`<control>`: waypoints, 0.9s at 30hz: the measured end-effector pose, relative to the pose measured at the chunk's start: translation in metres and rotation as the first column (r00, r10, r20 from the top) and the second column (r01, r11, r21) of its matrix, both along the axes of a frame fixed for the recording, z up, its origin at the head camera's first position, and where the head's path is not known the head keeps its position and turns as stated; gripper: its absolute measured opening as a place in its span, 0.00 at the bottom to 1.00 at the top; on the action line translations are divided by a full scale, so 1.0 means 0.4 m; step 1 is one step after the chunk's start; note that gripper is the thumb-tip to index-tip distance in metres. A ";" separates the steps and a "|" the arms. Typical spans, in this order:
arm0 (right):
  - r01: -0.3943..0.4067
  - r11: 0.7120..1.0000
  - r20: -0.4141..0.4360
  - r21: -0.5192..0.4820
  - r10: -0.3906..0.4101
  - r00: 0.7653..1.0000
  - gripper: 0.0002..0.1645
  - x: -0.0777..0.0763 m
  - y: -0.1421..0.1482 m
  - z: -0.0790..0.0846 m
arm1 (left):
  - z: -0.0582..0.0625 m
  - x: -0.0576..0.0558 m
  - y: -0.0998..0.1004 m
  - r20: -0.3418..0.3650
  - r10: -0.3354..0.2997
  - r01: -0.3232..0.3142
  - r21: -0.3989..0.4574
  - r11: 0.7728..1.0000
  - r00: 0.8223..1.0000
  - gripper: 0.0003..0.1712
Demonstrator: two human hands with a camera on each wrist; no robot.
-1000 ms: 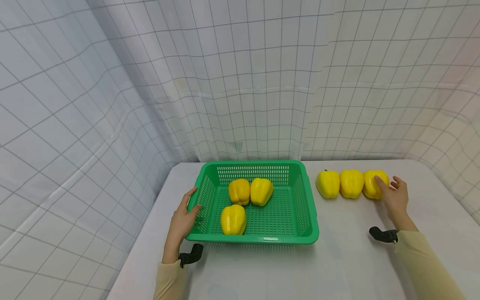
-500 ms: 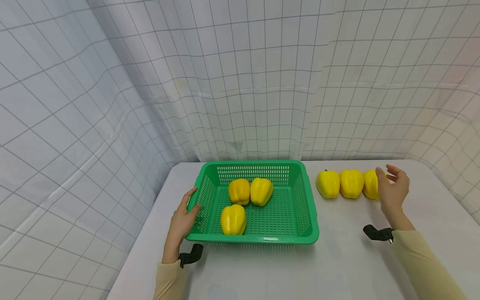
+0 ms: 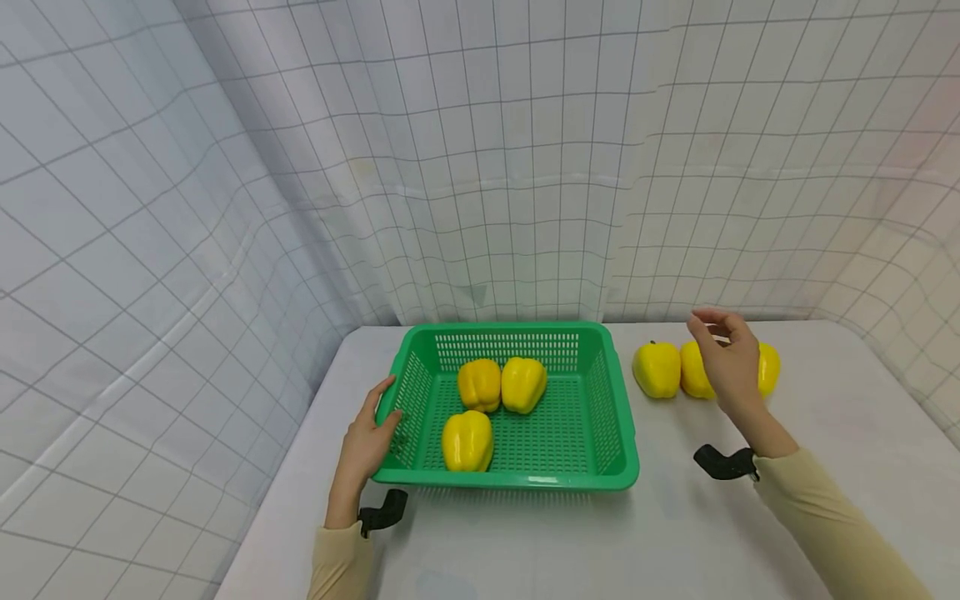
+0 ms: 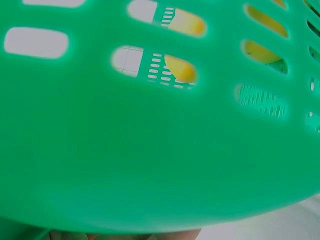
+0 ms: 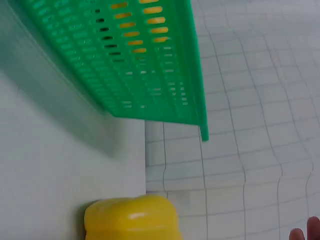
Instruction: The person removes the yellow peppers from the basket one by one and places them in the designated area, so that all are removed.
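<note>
My left hand (image 3: 365,440) grips the left side of a green plastic basket (image 3: 510,481), thumb inside the rim and fingers along the outside. In the left wrist view the basket wall (image 4: 150,150) fills the picture. Three yellow bell peppers lie inside, one pepper (image 3: 467,442) near the front and two touching behind it. My right hand (image 3: 731,358), holding nothing, hovers over a row of three more yellow peppers right of the basket. It partly covers the middle pepper (image 3: 695,371) and the right one (image 3: 768,368); the left pepper (image 3: 657,369) shows whole.
Everything stands on a white table (image 3: 555,550). White grid-patterned cloth (image 3: 495,167) hangs behind it and along both sides. In the right wrist view, one pepper (image 5: 132,220) sits at the bottom, below the basket's slotted wall (image 5: 125,65).
My right hand has let go of the rightmost pepper, lifted, and moved left over the row. The left hand and the basket have stayed in place.
</note>
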State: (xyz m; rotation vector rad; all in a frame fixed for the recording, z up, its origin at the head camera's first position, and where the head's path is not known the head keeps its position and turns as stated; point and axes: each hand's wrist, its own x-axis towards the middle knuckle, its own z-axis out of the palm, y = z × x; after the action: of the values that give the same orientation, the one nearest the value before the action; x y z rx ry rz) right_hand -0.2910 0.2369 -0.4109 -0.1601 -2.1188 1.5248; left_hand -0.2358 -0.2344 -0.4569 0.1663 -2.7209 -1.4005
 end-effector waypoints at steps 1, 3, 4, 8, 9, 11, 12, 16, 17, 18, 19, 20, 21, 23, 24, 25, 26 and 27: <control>-0.024 1.000 -0.001 0.018 0.024 1.000 0.20 0.002 -0.012 0.005 | 0.000 0.000 0.001 0.001 0.000 0.000 0.000 1.000 1.000 0.31; -0.076 0.996 0.009 0.054 0.076 0.997 0.22 0.005 -0.033 0.015 | 0.001 0.000 0.002 0.000 0.000 0.000 0.000 1.000 1.000 0.31; -0.104 0.992 0.015 0.071 0.103 0.995 0.23 0.007 -0.044 0.021 | 0.002 0.001 0.002 -0.001 0.001 -0.001 0.001 1.000 1.000 0.31; -0.221 0.968 0.046 0.119 0.217 0.975 0.24 0.013 -0.084 0.041 | 0.003 0.002 0.004 -0.001 0.003 -0.003 0.003 1.000 1.000 0.31; -0.249 0.960 0.052 0.127 0.245 0.968 0.24 0.013 -0.093 0.045 | 0.004 0.002 0.004 -0.001 0.003 -0.003 0.004 1.000 1.000 0.31; -0.299 0.944 0.055 0.143 0.294 0.954 0.24 0.013 -0.114 0.055 | 0.005 0.003 0.004 -0.001 0.003 -0.003 0.004 1.000 1.000 0.31; -0.320 0.935 0.060 0.150 0.315 0.947 0.24 0.011 -0.123 0.059 | 0.005 0.003 0.004 -0.001 0.003 -0.003 0.005 1.000 1.000 0.31; -0.388 0.902 0.072 0.187 0.381 0.922 0.21 0.006 -0.160 0.072 | 0.006 0.003 0.004 0.003 0.003 -0.003 0.006 1.000 1.000 0.31; -0.404 0.894 0.080 0.195 0.396 0.915 0.20 0.005 -0.169 0.074 | 0.006 0.003 0.004 0.004 0.003 -0.003 0.005 1.000 1.000 0.31; -0.421 0.884 0.092 0.202 0.411 0.907 0.20 0.004 -0.177 0.076 | 0.006 0.002 0.004 0.004 0.003 -0.003 0.004 1.000 1.000 0.31; -0.438 0.875 0.103 0.208 0.426 0.899 0.20 0.002 -0.185 0.077 | 0.006 0.002 0.004 0.004 0.004 -0.004 0.003 1.000 1.000 0.31; -0.457 0.865 0.117 0.208 0.442 0.889 0.20 0.000 -0.193 0.077 | 0.006 0.002 0.004 0.004 0.004 -0.004 0.002 1.000 1.000 0.31; -0.477 0.853 0.131 0.210 0.459 0.879 0.20 -0.002 -0.200 0.078 | 0.006 0.002 0.004 0.005 0.005 -0.005 0.002 1.000 1.000 0.31; -0.523 0.824 0.162 0.216 0.498 0.852 0.20 -0.009 -0.214 0.076 | 0.006 0.002 0.004 0.004 0.006 -0.006 0.001 1.000 1.000 0.31; -0.546 0.809 0.179 0.219 0.516 0.837 0.21 -0.012 -0.221 0.074 | 0.007 0.002 0.004 0.003 0.006 -0.006 0.000 1.000 1.000 0.31; -0.568 0.794 0.195 0.216 0.535 0.822 0.21 -0.015 -0.228 0.072 | 0.007 0.002 0.004 0.002 0.006 -0.006 -0.001 1.000 1.000 0.31; -0.592 0.777 0.213 0.212 0.555 0.804 0.20 -0.017 -0.235 0.071 | 0.007 0.003 0.004 0.002 0.006 -0.006 -0.001 1.000 1.000 0.31; -0.613 0.759 0.234 0.218 0.569 0.788 0.21 -0.020 -0.242 0.068 | 0.008 0.003 0.004 0.002 0.006 -0.006 -0.003 1.000 1.000 0.31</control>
State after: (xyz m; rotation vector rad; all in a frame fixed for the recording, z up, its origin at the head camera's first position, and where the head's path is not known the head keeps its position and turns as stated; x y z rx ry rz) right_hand -0.2989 0.1403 -0.3836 0.5787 -2.6486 1.5338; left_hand -0.2346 -0.2326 -0.4538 0.1759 -2.7212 -1.3950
